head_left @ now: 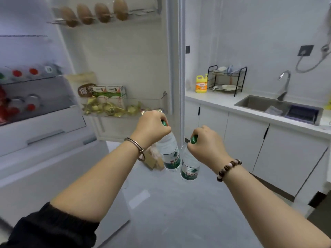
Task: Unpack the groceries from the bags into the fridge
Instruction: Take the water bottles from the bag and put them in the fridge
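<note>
My left hand [152, 127] grips the green-capped neck of a clear water bottle [171, 154], which hangs below it. Beside it, my right hand [206, 142] grips the cap end of a second water bottle [189, 167] the same way. Both bottles hang in front of the open fridge door [125, 59], just below its middle door shelf [143, 106]. A brown paper bag [152, 160] stands on the floor behind the bottles, partly hidden by them. The fridge interior [26, 68] is at the left.
The door shelf holds gold-wrapped sweets [111, 109], a milk carton pack [109, 92] and a snack bag. Brown eggs [102, 12] sit in the top door rack. Bottles lie on the inner shelves. At the right are a counter, sink [279, 106], dish rack and yellow detergent bottle [201, 84].
</note>
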